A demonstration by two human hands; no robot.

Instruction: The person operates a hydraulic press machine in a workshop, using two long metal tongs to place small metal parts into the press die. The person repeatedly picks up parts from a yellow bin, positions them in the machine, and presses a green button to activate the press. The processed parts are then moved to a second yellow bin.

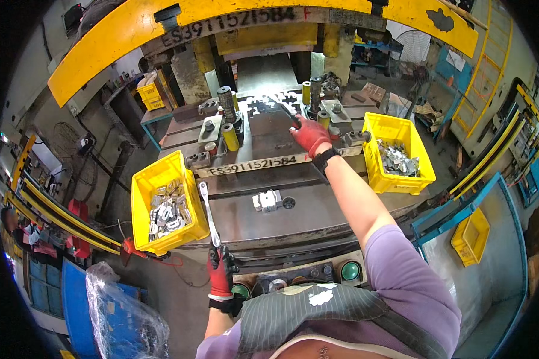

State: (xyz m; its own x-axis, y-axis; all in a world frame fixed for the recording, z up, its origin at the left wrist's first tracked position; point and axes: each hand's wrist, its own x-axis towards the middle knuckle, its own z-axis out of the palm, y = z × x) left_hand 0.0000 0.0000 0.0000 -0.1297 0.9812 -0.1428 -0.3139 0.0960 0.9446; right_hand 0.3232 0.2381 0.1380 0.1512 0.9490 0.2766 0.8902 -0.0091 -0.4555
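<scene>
My right hand, in a red glove, reaches forward over the dark die plate of a press. Its fingers are closed round a slim dark stick-like tool that points at the bright metal pieces at the plate's back. My left hand, in a red glove with dark fingers, is low at the front edge of the press bed. It is closed round the lower end of a long silvery wrench-like tool with a rounded head, which slants up beside the left yellow bin.
The right yellow bin also holds metal parts. A small block of metal pieces sits on the bed. Guide posts flank the die. The yellow press beam arches above. Green buttons line the front panel.
</scene>
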